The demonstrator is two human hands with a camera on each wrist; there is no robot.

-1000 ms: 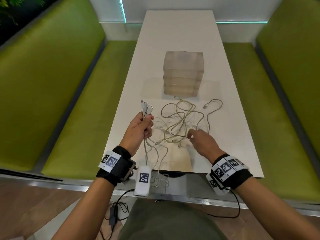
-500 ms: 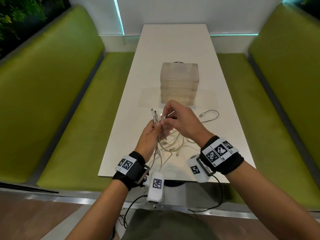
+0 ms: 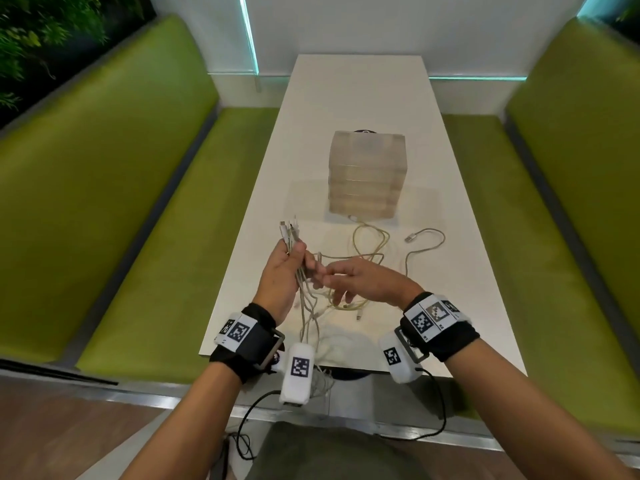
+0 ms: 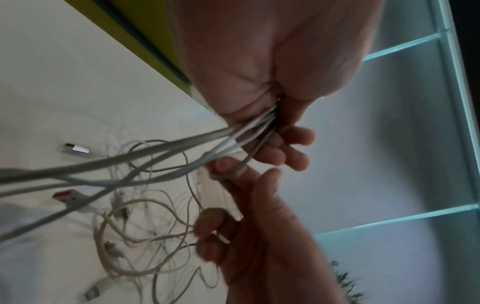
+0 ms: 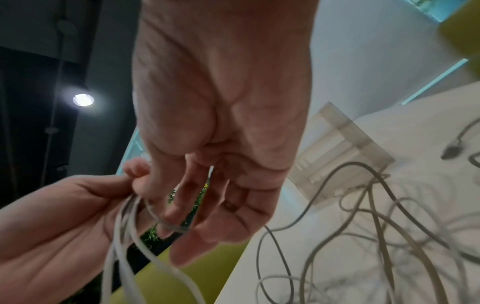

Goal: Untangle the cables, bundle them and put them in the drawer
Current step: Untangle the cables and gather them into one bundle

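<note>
Several white and beige cables lie in a tangle [image 3: 367, 258] on the white table [image 3: 346, 98], in front of a translucent drawer unit [image 3: 365, 174] whose drawers are closed. My left hand [image 3: 287, 268] grips a bundle of cable ends, and their connectors [image 3: 289, 230] stick up above the fist. The left wrist view shows those cables [image 4: 155, 152] running out of the fist [image 4: 280, 139] toward the tangle [image 4: 135, 226]. My right hand [image 3: 356, 282] is right beside the left and pinches one cable loop [image 5: 168, 224] just below the bundle, its other fingers [image 5: 233, 205] loose.
One loose cable with a metal USB plug [image 3: 410, 239] lies apart to the right of the tangle. Green benches [image 3: 121, 202] flank the table. Some cables trail over the near table edge [image 3: 322, 362]. Bare tabletop lies behind the drawer unit [image 5: 337, 148].
My right hand left the pile, rose to the connectors at the top of the left hand's bundle, then dropped to a cable just below the left fist. The left hand kept its grip.
</note>
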